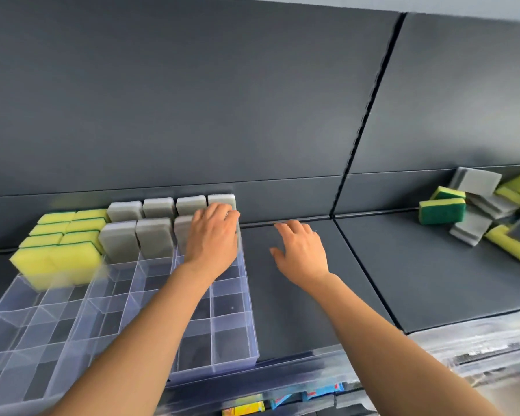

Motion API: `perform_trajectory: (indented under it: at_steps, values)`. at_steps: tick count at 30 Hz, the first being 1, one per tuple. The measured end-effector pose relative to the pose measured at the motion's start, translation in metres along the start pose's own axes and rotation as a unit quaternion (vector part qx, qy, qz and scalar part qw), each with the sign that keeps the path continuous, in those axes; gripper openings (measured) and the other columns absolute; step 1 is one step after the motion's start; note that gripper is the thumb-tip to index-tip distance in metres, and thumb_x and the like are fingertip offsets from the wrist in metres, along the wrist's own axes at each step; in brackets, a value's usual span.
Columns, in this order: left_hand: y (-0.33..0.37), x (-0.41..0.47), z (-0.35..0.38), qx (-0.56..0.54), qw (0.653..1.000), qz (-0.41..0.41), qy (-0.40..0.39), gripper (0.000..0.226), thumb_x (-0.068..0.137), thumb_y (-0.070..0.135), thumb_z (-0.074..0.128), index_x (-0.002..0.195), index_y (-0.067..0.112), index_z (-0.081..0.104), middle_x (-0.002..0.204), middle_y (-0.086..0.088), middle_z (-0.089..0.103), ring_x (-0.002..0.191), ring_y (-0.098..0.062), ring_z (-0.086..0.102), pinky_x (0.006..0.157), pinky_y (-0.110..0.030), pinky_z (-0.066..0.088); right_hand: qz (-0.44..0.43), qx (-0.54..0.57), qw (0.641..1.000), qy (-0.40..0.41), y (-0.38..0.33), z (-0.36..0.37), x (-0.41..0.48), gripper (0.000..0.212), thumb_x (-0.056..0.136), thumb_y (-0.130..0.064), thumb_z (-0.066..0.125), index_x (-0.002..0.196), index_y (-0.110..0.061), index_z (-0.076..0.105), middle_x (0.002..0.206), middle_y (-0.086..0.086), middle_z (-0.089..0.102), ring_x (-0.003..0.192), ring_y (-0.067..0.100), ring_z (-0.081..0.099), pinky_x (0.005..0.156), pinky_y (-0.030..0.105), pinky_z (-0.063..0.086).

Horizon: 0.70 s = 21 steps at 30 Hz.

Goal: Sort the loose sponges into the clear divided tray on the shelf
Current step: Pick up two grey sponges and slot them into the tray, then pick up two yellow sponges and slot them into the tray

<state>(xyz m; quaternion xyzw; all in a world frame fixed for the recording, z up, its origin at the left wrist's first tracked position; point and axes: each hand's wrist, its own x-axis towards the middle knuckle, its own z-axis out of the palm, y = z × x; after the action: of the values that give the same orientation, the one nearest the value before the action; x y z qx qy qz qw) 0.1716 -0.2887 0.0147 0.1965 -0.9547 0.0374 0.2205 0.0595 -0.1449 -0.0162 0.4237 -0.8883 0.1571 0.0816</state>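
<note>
While the left hand (212,235) covers grey sponges (156,235) mid-frame, grip unclear, and the right hand (302,250) hovers open, a shove could topple neighbours.

Upper left in the frame, yellow sponges (57,241) with thin green edges stand in a clear tray (231,307) beside plain grey sponges (150,232). The shelf (297,310) is dark grey. At right, a loose pile (475,229) mixes yellow, green and grey.

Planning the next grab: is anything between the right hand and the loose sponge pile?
Nothing visible. Only bare shelf, crossed by a panel seam, lies between the right hand and the pile at the right. The green-faced sponge is the pile's nearest piece.
</note>
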Motion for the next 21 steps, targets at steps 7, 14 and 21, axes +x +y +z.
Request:
perform_trajectory:
  at_steps: [7,14,21]
  values:
    - [0.090,0.011,0.019,0.009,0.997,0.056,-0.049,0.032,0.083,0.013,0.056,0.114,0.018,0.055,0.119,0.004,0.053,0.116,-0.019,0.044,0.090,-0.029,0.037,0.048,-0.024,0.999,-0.006,0.085,-0.030,-0.045,0.047,0.089,-0.036,0.056,0.131,-0.017,0.044,0.127,0.001,0.050,0.117,0.023,0.042,0.094,0.032,0.034]
    - [0.202,0.012,0.037,0.001,0.993,0.092,-0.078,0.034,0.085,0.012,0.057,0.118,0.019,0.054,0.121,0.004,0.053,0.113,-0.017,0.046,0.092,-0.028,0.037,0.089,-0.048,0.995,-0.018,0.185,-0.068,-0.100,0.043,0.089,-0.037,0.055,0.127,-0.018,0.047,0.126,0.003,0.051,0.117,0.024,0.042,0.095,0.034,0.034]
    - [0.301,0.021,0.051,-0.028,0.989,0.119,-0.086,0.033,0.086,0.014,0.057,0.118,0.019,0.054,0.120,0.003,0.054,0.112,-0.018,0.047,0.091,-0.029,0.039,0.130,-0.066,0.989,-0.021,0.270,-0.097,-0.138,0.045,0.088,-0.036,0.056,0.128,-0.019,0.046,0.127,0.004,0.050,0.120,0.025,0.040,0.097,0.035,0.033]
